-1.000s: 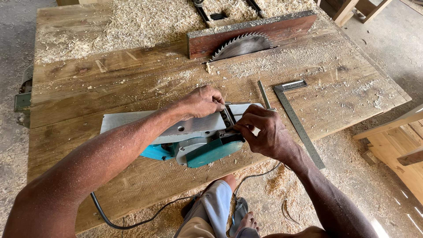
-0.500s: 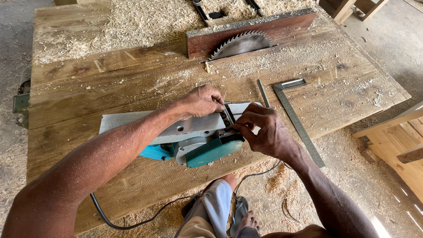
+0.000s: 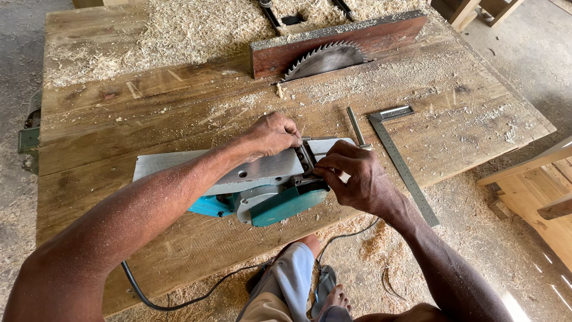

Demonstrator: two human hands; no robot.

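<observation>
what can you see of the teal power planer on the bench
The electric planer lies upside down on the wooden bench, its flat grey metal sole facing up, teal plastic body beneath. A black cord trails off the near edge. The left hand and right hand both work at the cutter slot mid-sole.

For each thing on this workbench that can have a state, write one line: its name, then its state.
Electric planer: upside down, sole facing up.
Saw blade: sticking up through the bench, teeth clear.
Metal square: lying flat.
Left hand: fingertips at the planer's blade slot.
Right hand: fingertips at the same slot.
</observation>
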